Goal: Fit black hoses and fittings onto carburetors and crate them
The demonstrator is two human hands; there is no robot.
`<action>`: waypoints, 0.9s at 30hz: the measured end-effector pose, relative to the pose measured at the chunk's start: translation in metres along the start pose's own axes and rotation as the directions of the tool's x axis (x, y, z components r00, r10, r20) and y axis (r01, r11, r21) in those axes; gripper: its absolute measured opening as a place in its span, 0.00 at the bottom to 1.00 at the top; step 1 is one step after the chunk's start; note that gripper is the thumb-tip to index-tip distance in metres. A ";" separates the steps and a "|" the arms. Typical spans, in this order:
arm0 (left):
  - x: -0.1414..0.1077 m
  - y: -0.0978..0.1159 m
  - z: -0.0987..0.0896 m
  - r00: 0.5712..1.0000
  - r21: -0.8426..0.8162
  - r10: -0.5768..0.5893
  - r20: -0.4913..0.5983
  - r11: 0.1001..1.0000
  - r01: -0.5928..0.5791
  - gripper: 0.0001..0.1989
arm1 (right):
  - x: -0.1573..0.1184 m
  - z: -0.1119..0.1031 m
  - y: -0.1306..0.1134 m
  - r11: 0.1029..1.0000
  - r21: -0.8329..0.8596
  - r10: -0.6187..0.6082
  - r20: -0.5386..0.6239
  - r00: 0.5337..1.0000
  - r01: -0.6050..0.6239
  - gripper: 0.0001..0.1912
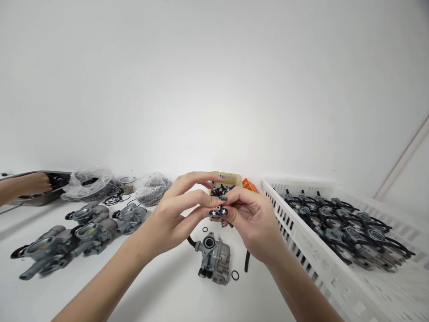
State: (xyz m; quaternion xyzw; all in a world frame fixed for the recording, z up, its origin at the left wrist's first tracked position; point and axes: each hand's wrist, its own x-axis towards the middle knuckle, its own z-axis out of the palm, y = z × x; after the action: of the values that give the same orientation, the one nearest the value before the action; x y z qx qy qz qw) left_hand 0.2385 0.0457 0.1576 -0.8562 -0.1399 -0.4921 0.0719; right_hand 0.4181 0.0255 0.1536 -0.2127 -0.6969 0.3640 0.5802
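As a small, mostly hidden part (219, 208) sits pinched between left hand (176, 215) and right hand (257, 220) fingertips, a carburetor (214, 259) lies at six o'clock from the grip on the table (164, 286), long axis roughly eleven-to-five, neither hand clearly nearer.

Left hand (176, 217) and right hand (256, 221) meet at the fingertips, bare forearms (110, 273) angled inward.
Thumbs (195, 219) and forefingers (197, 198) pinch together, the left's upper fingers (196, 177) arched above; white stars mark dark thumbnails (224, 212).
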 end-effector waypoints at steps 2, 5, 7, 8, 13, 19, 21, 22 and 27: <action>0.001 0.002 0.001 0.999 0.017 0.014 -0.028 1.000 -0.014 0.10 | 0.000 -0.001 -0.003 0.997 -0.075 -0.031 -0.017 0.999 0.030 0.06; 0.004 0.005 0.004 0.995 -0.033 0.026 -0.101 0.999 -0.030 0.10 | -0.001 -0.004 -0.009 0.979 -0.168 -0.124 -0.020 0.992 0.119 0.07; 0.006 0.006 0.004 0.988 -0.047 0.030 -0.153 0.998 -0.038 0.11 | -0.001 -0.006 -0.013 0.960 -0.211 -0.190 -0.015 0.982 0.183 0.08; 0.006 0.006 0.004 0.985 -0.041 0.031 -0.172 0.998 -0.038 0.11 | -0.001 -0.007 -0.015 0.950 -0.231 -0.218 -0.015 0.976 0.208 0.08; 0.006 0.007 -0.002 0.967 0.016 0.049 -0.250 0.999 -0.047 0.13 | -0.002 -0.009 -0.018 0.913 -0.310 -0.269 0.031 0.963 0.265 0.08; 0.007 0.012 -0.006 0.966 0.153 0.082 -0.246 0.987 -0.045 0.13 | -0.004 -0.007 -0.019 0.880 -0.357 -0.302 0.093 0.949 0.315 0.08; 0.008 0.013 -0.005 0.966 0.155 0.097 -0.241 0.986 -0.060 0.15 | -0.004 -0.007 -0.018 0.879 -0.355 -0.302 0.099 0.948 0.317 0.08; 0.008 0.013 -0.005 0.966 0.153 0.103 -0.238 0.986 -0.067 0.15 | -0.004 -0.007 -0.018 0.884 -0.347 -0.298 0.100 0.949 0.314 0.08; 0.009 0.012 -0.005 0.976 0.130 0.096 -0.196 0.989 -0.071 0.16 | -0.004 -0.007 -0.018 0.918 -0.295 -0.237 0.131 0.963 0.266 0.09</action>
State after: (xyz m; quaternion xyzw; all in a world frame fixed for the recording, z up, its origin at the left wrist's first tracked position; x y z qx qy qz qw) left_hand 0.2429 0.0341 0.1679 -0.8012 -0.1256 -0.5632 0.1585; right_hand 0.4283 0.0127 0.1645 -0.1926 -0.7931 0.1822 0.5484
